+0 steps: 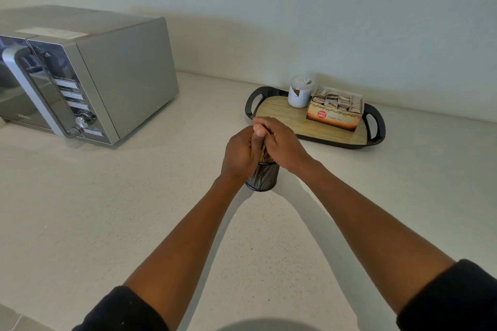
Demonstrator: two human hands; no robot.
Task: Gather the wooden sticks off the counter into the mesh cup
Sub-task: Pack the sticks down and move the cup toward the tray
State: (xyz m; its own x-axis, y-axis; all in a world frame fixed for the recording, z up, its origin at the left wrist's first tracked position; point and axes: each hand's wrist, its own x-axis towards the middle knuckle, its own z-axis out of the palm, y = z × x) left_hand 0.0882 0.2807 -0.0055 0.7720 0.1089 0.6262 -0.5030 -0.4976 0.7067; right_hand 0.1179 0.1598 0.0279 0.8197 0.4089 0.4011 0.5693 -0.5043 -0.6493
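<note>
A black mesh cup (265, 177) stands upright on the pale counter, near the middle of the view. A bundle of thin wooden sticks (265, 157) rises out of it, mostly hidden. My left hand (240, 154) and my right hand (281, 140) are pressed together just above the cup's rim, both closed around the bundle. Only a short stretch of the sticks shows between my palms and the rim. I see no loose sticks on the counter.
A silver microwave (107, 72) sits at the left against the wall. Behind the cup, a black-rimmed tray (376, 126) with a wooden base holds a white jar (300, 93) and a box of ginger tea (334, 110).
</note>
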